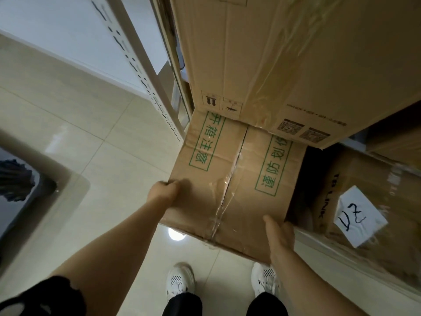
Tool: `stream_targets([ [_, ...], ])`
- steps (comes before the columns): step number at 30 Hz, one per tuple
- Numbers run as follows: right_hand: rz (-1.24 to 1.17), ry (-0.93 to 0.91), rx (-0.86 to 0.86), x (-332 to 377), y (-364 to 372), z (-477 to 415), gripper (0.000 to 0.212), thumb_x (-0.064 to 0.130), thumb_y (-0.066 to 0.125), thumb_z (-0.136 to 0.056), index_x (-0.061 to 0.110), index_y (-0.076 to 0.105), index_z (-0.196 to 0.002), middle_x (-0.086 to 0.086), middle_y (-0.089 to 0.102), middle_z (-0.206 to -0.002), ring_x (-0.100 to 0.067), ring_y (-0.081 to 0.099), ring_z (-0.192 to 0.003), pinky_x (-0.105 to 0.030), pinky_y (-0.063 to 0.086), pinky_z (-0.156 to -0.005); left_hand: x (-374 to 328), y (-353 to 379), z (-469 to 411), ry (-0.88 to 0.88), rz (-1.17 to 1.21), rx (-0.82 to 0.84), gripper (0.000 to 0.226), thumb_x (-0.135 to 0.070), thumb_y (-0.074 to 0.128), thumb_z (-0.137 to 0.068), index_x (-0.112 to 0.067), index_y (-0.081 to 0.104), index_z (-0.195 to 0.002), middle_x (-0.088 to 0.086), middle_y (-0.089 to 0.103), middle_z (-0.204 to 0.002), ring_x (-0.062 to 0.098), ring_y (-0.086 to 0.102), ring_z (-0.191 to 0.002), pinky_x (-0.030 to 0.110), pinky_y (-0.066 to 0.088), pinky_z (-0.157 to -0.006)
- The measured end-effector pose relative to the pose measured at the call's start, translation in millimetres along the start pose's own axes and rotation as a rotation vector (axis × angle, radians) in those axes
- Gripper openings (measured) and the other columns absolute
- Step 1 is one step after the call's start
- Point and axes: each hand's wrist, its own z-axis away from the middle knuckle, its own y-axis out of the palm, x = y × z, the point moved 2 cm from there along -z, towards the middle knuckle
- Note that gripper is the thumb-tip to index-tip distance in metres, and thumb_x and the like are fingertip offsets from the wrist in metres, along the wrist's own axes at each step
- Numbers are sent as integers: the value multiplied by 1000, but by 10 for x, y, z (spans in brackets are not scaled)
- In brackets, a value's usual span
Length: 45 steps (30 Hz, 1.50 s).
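White shoes [180, 281] on tiled floor [102, 156], my left hand [163, 190], fingers curled over the left edge of the green-lettered cardboard box [209, 179], my right hand [279, 236] flat, fingers straight, against its near right corner, box tucked under a bigger carton [284, 53], TP-LINK box [364, 179] just right of it.

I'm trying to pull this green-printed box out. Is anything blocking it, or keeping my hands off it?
Both hands are on the green-printed box: the left hand grips its left edge, and the right hand presses its right side. The larger box appears to rest on its far end, which may hold it back.
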Motion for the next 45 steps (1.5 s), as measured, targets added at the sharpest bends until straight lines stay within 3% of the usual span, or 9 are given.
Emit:
stream_targets([
  [4,-21,-110,-14,298,3,-169,55,26,61,-89,5,42,-137,-17,49,-137,-36,49,-120,-37,40,-92,-184,73,-67,152,169,-8,34,-27,59,-88,-12,61,-118,9,64,-118,24,55,-93,28,43,-79],
  [7,-23,-157,-33,410,-1,-283,57,32,60,-89,9,42,-138,-16,50,-137,-36,50,-120,-40,43,-98,-221,102,-72,156,245,19,59,-27,59,-89,-20,40,-145,3,53,-135,25,53,-118,34,41,-103],
  [9,16,-146,-36,363,-27,-287,55,35,59,-90,7,43,-135,-18,52,-133,-38,51,-118,-41,43,-96,-164,127,-82,125,208,41,61,-30,60,-89,-22,38,-145,3,53,-135,26,51,-121,36,40,-106],
  [14,46,-76,46,-26,-1,-157,53,37,58,-90,2,46,-128,-21,55,-129,-37,55,-113,-39,45,-92,180,178,-77,-4,129,26,49,-34,60,-89,-11,49,-131,12,58,-124,29,54,-107,30,41,-82],
  [20,85,-17,75,-139,95,-148,59,45,45,-96,0,40,-133,-23,51,-133,-38,51,-117,-39,42,-91,210,161,-135,-103,86,51,53,-37,58,-91,5,54,-122,15,55,-103,34,55,-105,31,40,-79],
  [25,82,-103,48,195,108,-336,62,48,42,-97,-1,41,-134,-22,51,-132,-37,50,-118,-40,41,-96,-83,122,-238,10,217,24,34,-30,63,-88,-2,63,-107,14,63,-95,30,60,-90,34,49,-82],
  [29,4,-156,7,475,95,-426,56,45,47,-96,4,44,-133,-19,51,-132,-35,51,-116,-34,41,-91,-273,139,-308,112,319,27,30,-28,66,-85,-10,61,-108,5,63,-91,24,59,-82,30,47,-70],
  [37,81,-157,32,254,135,-170,56,44,42,-98,-1,43,-132,-23,51,-131,-39,50,-117,-40,40,-93,49,59,-258,27,307,-54,32,-30,60,-87,-9,59,-112,9,64,-101,26,58,-89,31,45,-76],
  [45,187,-147,116,44,143,272,50,41,47,-97,2,46,-127,-21,53,-128,-39,50,-115,-47,41,-98,587,-247,132,-84,356,-105,22,-25,60,-86,-9,62,-101,7,64,-83,19,55,-65,24,41,-55],
])
